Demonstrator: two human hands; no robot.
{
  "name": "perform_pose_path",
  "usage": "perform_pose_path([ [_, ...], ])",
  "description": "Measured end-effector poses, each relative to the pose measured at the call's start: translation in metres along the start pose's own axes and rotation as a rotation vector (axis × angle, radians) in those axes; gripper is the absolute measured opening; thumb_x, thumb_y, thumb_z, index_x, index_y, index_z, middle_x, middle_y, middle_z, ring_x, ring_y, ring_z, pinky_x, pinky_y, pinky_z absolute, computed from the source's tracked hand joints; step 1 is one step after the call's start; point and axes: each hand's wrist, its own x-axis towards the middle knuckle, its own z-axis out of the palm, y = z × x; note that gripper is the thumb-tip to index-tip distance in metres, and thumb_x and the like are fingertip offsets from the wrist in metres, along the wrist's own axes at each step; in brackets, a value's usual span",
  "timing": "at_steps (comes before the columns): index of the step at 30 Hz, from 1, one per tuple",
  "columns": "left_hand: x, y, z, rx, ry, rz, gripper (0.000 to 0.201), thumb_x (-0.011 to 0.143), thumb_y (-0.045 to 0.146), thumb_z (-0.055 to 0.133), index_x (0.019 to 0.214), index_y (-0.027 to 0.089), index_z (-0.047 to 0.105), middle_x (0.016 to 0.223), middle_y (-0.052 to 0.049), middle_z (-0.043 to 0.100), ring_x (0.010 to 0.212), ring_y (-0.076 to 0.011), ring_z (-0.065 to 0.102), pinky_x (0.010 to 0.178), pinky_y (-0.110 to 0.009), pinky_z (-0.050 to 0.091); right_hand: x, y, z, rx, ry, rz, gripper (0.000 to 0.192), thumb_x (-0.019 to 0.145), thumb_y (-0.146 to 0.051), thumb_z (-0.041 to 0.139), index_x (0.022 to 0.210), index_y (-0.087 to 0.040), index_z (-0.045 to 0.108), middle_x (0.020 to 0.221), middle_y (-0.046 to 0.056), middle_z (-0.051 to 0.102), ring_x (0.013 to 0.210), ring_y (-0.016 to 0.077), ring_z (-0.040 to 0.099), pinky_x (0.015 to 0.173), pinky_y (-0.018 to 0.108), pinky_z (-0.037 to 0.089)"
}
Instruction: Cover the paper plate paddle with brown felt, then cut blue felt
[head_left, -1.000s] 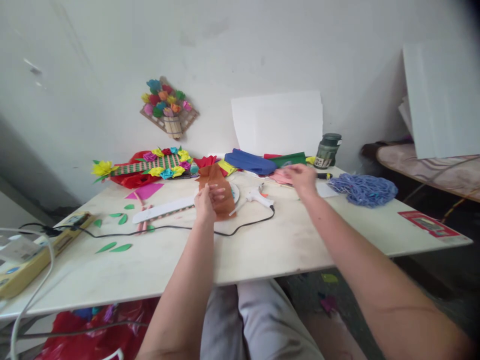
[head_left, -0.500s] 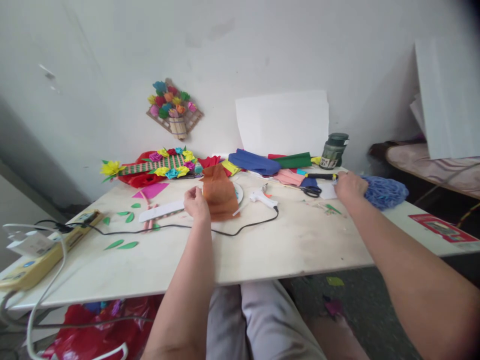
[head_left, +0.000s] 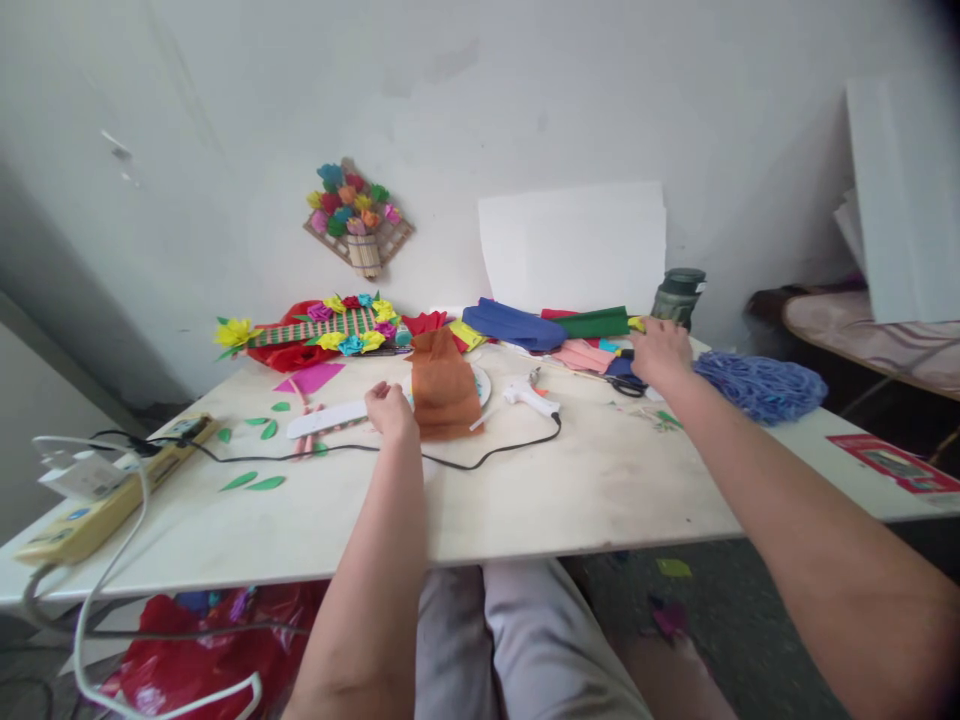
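Observation:
My left hand (head_left: 388, 408), its fingers curled closed, is over the right end of a white strip (head_left: 328, 418). Anything pinched in it is too small to make out. Just right of it, orange-brown crepe paper (head_left: 448, 388) drapes over a round white plate (head_left: 484, 384). My right hand (head_left: 661, 352) reaches far across, fingers loosely apart and pointing down. It covers most of a black stick-like tool with a yellow end (head_left: 622, 353). Black-handled scissors (head_left: 627, 386) lie just below those fingers. A white glue gun (head_left: 531, 398) rests between the hands.
Coloured crepe paper (head_left: 510, 325) and a dark green jar (head_left: 679, 297) line the back. A flower-trimmed craft (head_left: 315, 328) lies left, green paper leaves (head_left: 264, 483) nearer. Blue shredded paper (head_left: 761, 386) sits right. The glue gun's cord (head_left: 360, 448) runs to a power strip (head_left: 120, 490).
My right hand has moved left from the black tool's right end to over its middle. My left hand has shifted slightly left, away from the crepe paper. The view has turned a little.

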Motion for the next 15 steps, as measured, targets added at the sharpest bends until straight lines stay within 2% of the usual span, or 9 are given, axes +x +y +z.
perform_pose_path([
  [2,0.000,0.004,0.002,-0.042,0.032,-0.079,0.026,0.065,0.015,0.055,0.090,0.018,0.050,0.077,0.001,0.051,0.073,-0.0138,0.054,0.074,-0.031,0.044,-0.001,-0.022,-0.007,0.082,-0.008,-0.058,0.031,0.078,-0.011,0.053,0.105,-0.011,0.068,0.132,0.018,0.047,0.113,0.0319,0.043,0.090,0.041,0.029],
  [3,-0.001,0.006,0.003,-0.060,0.048,-0.118,0.026,0.065,0.015,0.055,0.090,0.018,0.049,0.076,0.001,0.050,0.072,-0.0138,0.053,0.072,-0.031,0.044,-0.002,-0.036,-0.010,0.175,-0.064,-0.078,0.030,0.080,-0.012,0.051,0.104,-0.010,0.068,0.124,0.019,0.054,0.109,0.0307,0.047,0.089,0.041,0.030],
  [5,-0.002,0.010,0.004,-0.080,0.060,-0.182,0.026,0.065,0.014,0.056,0.089,0.019,0.048,0.073,0.002,0.049,0.070,-0.0139,0.053,0.069,-0.030,0.044,-0.005,-0.068,-0.014,0.256,-0.138,-0.159,0.029,0.084,-0.018,0.047,0.103,-0.017,0.069,0.105,0.014,0.066,0.097,0.0247,0.057,0.081,0.035,0.035],
  [8,-0.005,0.014,0.004,-0.090,0.053,-0.247,0.029,0.063,0.013,0.057,0.089,0.021,0.045,0.071,0.002,0.048,0.068,-0.0147,0.053,0.063,-0.030,0.044,-0.010,-0.121,-0.012,0.353,-0.205,-0.226,0.035,0.088,-0.028,0.042,0.115,-0.021,0.064,0.108,0.008,0.068,0.098,0.0210,0.059,0.083,0.030,0.037],
  [9,-0.005,0.015,0.003,-0.091,0.046,-0.257,0.031,0.063,0.013,0.058,0.089,0.021,0.044,0.071,0.002,0.048,0.068,-0.0149,0.053,0.062,-0.030,0.044,-0.011,-0.138,-0.011,0.409,-0.280,-0.249,0.037,0.089,-0.030,0.041,0.117,-0.020,0.063,0.112,0.010,0.066,0.103,0.0228,0.057,0.087,0.032,0.036],
  [12,-0.006,0.016,0.001,-0.105,0.017,-0.269,0.034,0.062,0.013,0.059,0.090,0.022,0.042,0.072,0.002,0.047,0.067,-0.0150,0.054,0.058,-0.029,0.043,-0.014,-0.177,-0.008,0.414,-0.339,-0.340,0.037,0.088,-0.037,0.040,0.111,-0.023,0.066,0.111,0.010,0.066,0.111,0.0275,0.052,0.098,0.042,0.026],
  [15,-0.006,0.014,-0.003,-0.129,0.050,-0.305,0.036,0.062,0.012,0.059,0.091,0.022,0.040,0.072,0.002,0.046,0.065,-0.0142,0.054,0.057,-0.028,0.043,-0.016,-0.199,-0.009,0.378,-0.409,-0.389,0.042,0.091,-0.037,0.033,0.112,-0.019,0.065,0.115,0.013,0.064,0.117,0.0290,0.047,0.103,0.049,0.015],
])
